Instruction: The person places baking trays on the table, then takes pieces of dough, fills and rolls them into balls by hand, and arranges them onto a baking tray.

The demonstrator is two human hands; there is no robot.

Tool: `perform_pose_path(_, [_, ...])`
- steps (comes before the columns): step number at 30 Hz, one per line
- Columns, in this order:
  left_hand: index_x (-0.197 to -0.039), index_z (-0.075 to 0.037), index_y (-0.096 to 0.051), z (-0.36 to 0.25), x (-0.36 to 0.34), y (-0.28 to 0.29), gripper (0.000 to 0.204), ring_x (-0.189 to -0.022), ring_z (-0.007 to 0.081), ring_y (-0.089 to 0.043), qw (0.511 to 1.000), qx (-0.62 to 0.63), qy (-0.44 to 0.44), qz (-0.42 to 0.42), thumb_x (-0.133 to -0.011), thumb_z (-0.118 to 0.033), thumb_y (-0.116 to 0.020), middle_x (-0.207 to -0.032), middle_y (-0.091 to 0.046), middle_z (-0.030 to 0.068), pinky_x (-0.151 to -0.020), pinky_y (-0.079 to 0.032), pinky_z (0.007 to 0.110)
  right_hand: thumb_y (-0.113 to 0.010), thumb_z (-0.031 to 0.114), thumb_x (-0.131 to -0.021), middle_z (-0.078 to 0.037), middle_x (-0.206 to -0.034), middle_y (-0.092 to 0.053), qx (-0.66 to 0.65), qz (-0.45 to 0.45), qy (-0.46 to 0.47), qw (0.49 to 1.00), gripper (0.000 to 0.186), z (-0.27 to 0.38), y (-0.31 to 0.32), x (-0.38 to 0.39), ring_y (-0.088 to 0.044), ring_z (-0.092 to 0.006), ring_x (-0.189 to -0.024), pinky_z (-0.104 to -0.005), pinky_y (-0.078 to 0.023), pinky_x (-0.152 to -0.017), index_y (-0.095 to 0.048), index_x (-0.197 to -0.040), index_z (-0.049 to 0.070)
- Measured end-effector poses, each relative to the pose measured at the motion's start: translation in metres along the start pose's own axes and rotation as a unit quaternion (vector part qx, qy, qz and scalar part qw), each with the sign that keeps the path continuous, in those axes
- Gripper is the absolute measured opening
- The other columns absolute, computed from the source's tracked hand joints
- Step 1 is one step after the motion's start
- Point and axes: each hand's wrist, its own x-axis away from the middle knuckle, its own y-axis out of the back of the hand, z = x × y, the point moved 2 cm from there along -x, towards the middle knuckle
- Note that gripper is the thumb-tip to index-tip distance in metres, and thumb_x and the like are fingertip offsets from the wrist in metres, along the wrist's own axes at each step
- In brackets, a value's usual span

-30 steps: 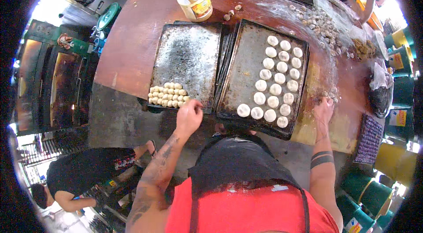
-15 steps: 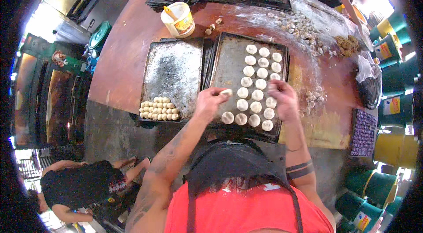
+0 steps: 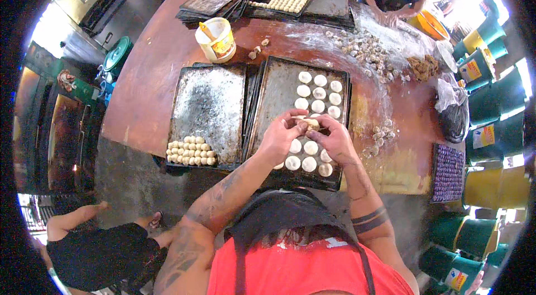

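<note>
i'm pinching a pale, soft-looking dough piece (image 3: 310,123) between my left hand (image 3: 279,138) and right hand (image 3: 336,141), fingertips clamped on it from both sides, above a dark rectangular metal tray (image 3: 274,91). i'm probably shaping it, the next move likely calling for gentle, even pressure. flat white dough rounds (image 3: 310,148) are filling the tray's right side; bare metal is leaving room leftward, inside the rim.
</note>
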Motion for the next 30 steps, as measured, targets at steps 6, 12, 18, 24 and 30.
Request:
perform_pose_path(6, [-0.129,0.001,-0.065,-0.019,-0.007,-0.002,0.038,-0.104,0.0191,-0.069,0.974,0.202,0.1,0.005,-0.095,-0.013,-0.074,-0.117,-0.073,0.0093,-0.095,-0.054,0.033,-0.073,0.013,-0.095,-0.008,-0.106,-0.07,-0.457,-0.052,-0.052,0.887,0.026,-0.007,-0.019,-0.01,-0.067,-0.0179,-0.095,-0.0335,-0.057,-0.086,-0.064,-0.118,0.003])
perform_pose_path(12, [-0.13,0.001,-0.061,-0.023,-0.004,0.003,0.037,-0.102,0.0209,-0.07,0.979,-0.162,-0.097,-0.078,-0.095,-0.007,-0.071,-0.116,-0.071,0.0103,-0.094,-0.055,0.032,-0.073,0.006,-0.09,-0.009,-0.112,-0.067,-0.223,-0.114,-0.016,0.968,0.027,0.028,-0.024,-0.016,-0.067,-0.019,-0.098,-0.0335,-0.056,-0.086,-0.067,-0.117,0.004])
perform_pose_path(18, [-0.13,0.002,-0.057,-0.024,-0.006,0.029,0.038,-0.096,0.0194,-0.071,0.978,0.193,0.072,-0.04,-0.1,-0.016,-0.072,-0.114,-0.069,0.0123,-0.089,-0.062,0.036,-0.076,0.006,-0.085,-0.014,-0.131,-0.064,0.161,-0.111,0.207,0.959,0.046,0.055,-0.028,-0.011,-0.062,-0.036,-0.121,-0.0448,-0.049,-0.106,-0.067,-0.13,0.009])
perform_pose_path(24, [-0.123,-0.001,-0.065,-0.014,0.007,0.035,0.034,-0.102,0.021,-0.07,0.975,0.199,0.097,0.034,-0.092,-0.01,-0.077,-0.114,-0.07,0.0074,-0.087,-0.057,0.036,-0.084,0.012,-0.075,-0.017,-0.13,-0.069,0.126,0.001,0.257,0.958,0.054,0.052,-0.026,-0.022,-0.059,-0.0406,-0.13,-0.0496,-0.048,-0.108,-0.065,-0.127,0.011])
perform_pose_path(30, [-0.118,-0.009,-0.069,0.0,0.016,0.021,0.032,-0.098,0.0176,-0.067,0.937,0.3,0.172,0.039,-0.091,-0.022,-0.08,-0.107,-0.07,0.0011,-0.082,-0.053,0.034,-0.08,-0.001,-0.074,-0.01,-0.103,-0.071,0.049,0.001,0.219,0.974,0.036,0.034,-0.044,-0.03,-0.069,-0.0255,-0.097,-0.0391,-0.056,-0.084,-0.062,-0.104,0.004])
